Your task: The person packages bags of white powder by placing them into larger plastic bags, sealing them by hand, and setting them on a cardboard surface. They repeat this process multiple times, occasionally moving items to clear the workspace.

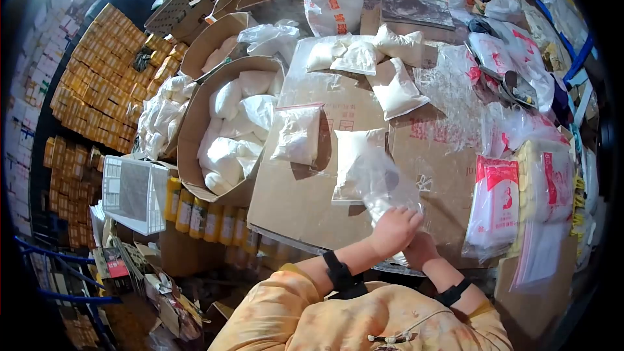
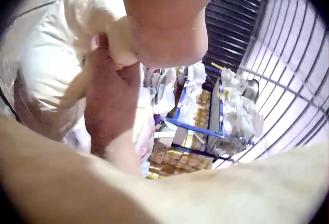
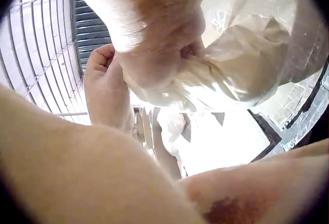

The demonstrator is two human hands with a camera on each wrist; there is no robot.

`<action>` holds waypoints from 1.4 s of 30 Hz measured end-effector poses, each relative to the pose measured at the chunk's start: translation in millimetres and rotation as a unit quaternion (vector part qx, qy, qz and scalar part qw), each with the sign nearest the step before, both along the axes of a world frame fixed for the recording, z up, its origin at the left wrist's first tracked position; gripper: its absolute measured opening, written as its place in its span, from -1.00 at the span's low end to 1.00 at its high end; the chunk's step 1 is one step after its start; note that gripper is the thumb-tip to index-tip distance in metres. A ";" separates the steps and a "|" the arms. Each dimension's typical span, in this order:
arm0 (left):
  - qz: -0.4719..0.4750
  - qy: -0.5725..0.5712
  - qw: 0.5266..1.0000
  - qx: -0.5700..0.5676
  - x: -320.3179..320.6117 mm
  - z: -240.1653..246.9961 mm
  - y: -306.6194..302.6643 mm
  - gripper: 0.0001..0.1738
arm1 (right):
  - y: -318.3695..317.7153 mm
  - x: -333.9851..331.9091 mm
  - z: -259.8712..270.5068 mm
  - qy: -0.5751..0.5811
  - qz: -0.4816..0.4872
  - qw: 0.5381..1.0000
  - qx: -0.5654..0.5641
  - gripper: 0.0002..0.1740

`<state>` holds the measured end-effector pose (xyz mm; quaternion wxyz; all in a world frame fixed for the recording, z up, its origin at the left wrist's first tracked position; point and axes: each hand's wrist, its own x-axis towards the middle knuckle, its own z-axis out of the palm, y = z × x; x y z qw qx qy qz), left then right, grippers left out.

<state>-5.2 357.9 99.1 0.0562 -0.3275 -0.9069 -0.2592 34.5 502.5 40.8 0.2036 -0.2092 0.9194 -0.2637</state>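
A clear bag of white powder (image 1: pixel 380 185) lay at the near edge of the cardboard-covered table (image 1: pixel 292 208), its loose mouth pulled toward the person working there. The left hand (image 1: pixel 393 231) was curled over the bag's near end and gripped the gathered plastic. Just beside it, the right hand (image 1: pixel 421 250) pinched the same neck of film, as the right wrist view showed more closely. The bag looked only partly full and its top was not yet closed, so this one appeared unfinished.

Touching the held bag's far left side was a flat filled packet (image 1: pixel 351 156), with another (image 1: pixel 298 133) to its left and a third (image 1: pixel 396 88) farther back. A far cluster of packets (image 1: pixel 357 55) sat beyond those. An open carton (image 1: pixel 192 130) on the left held more white packets (image 1: pixel 234 136), which suggested a good share of the batch was done. A stack of red-printed empty bags (image 1: pixel 497 201) on the right suggested more were left to do. Yellow bottles (image 1: pixel 195 214) stood below the table's left edge.
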 end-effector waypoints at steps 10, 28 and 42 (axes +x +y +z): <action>-0.072 0.078 0.994 -0.014 5.0 7.4 -0.9 -0.65 | 17.3 -1.1 -13.1 -0.032 -0.276 0.886 -0.371 -0.82; 0.163 0.050 0.958 0.232 -13.6 5.3 -19.5 -0.75 | 20.7 5.7 87.0 -0.061 -0.310 0.808 -0.497 -0.92; 0.273 -0.412 0.729 0.474 36.7 -112.1 -8.2 -0.72 | 13.5 -5.6 53.9 -0.235 -0.490 0.755 -0.366 -0.56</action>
